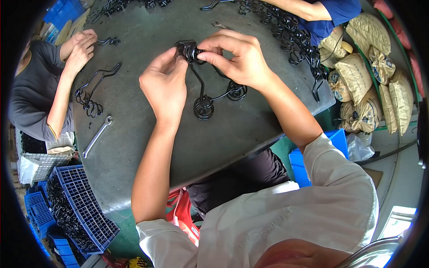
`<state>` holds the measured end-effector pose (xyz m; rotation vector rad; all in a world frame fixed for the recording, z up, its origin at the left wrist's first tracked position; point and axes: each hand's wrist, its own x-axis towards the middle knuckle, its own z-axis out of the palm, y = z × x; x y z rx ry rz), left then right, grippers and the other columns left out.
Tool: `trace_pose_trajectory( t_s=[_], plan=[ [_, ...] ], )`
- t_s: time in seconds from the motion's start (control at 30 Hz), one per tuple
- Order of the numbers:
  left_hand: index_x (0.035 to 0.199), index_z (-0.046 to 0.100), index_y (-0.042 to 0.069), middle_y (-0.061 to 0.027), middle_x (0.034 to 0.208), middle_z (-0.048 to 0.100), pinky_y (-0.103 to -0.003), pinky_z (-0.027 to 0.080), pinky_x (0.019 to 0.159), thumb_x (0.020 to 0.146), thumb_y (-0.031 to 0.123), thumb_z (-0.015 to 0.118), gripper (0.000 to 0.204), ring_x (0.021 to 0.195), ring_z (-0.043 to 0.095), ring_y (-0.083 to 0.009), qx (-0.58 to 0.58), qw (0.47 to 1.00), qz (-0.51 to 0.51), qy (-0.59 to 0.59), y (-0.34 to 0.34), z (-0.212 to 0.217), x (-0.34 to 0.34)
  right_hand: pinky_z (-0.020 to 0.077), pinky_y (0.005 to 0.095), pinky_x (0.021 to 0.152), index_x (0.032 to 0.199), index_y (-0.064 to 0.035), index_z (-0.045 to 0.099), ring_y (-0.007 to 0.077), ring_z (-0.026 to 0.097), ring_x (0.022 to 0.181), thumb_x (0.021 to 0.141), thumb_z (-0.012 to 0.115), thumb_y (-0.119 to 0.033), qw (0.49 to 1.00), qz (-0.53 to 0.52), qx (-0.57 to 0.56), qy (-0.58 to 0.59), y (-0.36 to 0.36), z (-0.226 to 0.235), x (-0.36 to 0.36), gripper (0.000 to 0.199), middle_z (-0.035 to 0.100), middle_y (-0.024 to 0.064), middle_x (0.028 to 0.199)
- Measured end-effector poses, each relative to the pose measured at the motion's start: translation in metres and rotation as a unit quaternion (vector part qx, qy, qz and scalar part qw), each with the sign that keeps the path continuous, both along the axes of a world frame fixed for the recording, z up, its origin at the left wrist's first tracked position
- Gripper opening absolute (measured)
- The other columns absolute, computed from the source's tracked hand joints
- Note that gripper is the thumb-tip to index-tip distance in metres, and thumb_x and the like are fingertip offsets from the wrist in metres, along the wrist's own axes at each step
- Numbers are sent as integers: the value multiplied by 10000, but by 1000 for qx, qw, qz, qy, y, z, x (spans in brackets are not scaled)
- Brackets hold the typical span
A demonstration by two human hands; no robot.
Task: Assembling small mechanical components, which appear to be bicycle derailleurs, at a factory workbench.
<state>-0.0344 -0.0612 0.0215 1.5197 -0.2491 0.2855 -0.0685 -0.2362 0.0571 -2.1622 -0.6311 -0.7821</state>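
A black bent-wire spring piece (210,96) with two coiled ends hangs over the grey table (143,147). My left hand (164,85) pinches its top end from the left. My right hand (236,56) grips the same top end from the right, fingertips on a small black part (188,51) there. The two coils dangle just above or on the table surface; I cannot tell which.
A silver wrench (97,136) lies at the table's left. Another person's hands (80,47) work a similar wire piece (94,89) at far left. A pile of black wire springs (295,40) lies by a third person at top right. Blue crates (80,210) stand below left, tan sacks (371,71) right.
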Motion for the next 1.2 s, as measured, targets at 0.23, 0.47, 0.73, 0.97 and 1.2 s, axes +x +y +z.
trace_pose_trajectory(
  t_s=[0.23,0.47,0.73,0.97,1.2],
  plan=[
    [1095,711,-87,-142,989,749,-271,556,825,869,18,711,250,901,716,-163,21,1000,14,-10,0,0,2,553,287,691,955,7,730,167,683,768,820,789,-17,998,18,0,-59,0,-2,4,149,709,94,905],
    [1075,723,-74,-184,966,756,-304,568,788,859,63,723,256,870,743,-222,51,996,45,-54,1,6,0,558,270,683,914,7,713,149,687,730,838,799,-63,999,-14,41,8,4,-8,3,134,711,74,840],
    [1061,724,-68,-187,946,749,-309,597,703,853,62,726,245,866,746,-236,114,986,74,-95,3,12,-2,462,367,527,827,12,654,242,604,539,958,680,-210,992,-87,39,88,13,-12,5,259,613,130,626],
    [1064,723,-68,-195,958,748,-320,599,711,844,56,727,253,870,747,-245,103,989,63,-88,2,8,-2,444,404,525,769,11,604,313,574,528,970,638,-254,977,-75,71,185,12,-7,4,334,589,148,608],
    [1064,722,-72,-195,958,750,-322,596,727,848,58,723,252,872,748,-245,109,988,55,-91,1,9,-2,448,417,529,757,-25,581,314,602,546,899,687,-229,993,-73,-20,92,10,-6,3,269,583,122,590]
  ],
)
